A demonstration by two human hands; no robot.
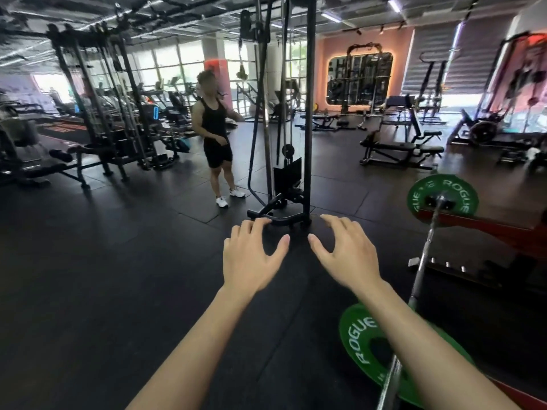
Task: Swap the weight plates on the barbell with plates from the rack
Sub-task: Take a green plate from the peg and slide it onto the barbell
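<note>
Your right forearm covers part of the near green plate, whose lower side runs off the bottom edge | beyond that plate, the barbell hides the far green plate's hub | further out, the bystander's face is blurred | mirror reflections too small to read

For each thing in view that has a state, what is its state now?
Left hand: open, empty, held over the floor.
Right hand: open, empty, touching nothing.
Barbell: loaded, a green plate at each end.
Near green plate: on the bar, partly behind the right forearm.
Far green plate: on the bar, upright.
</note>
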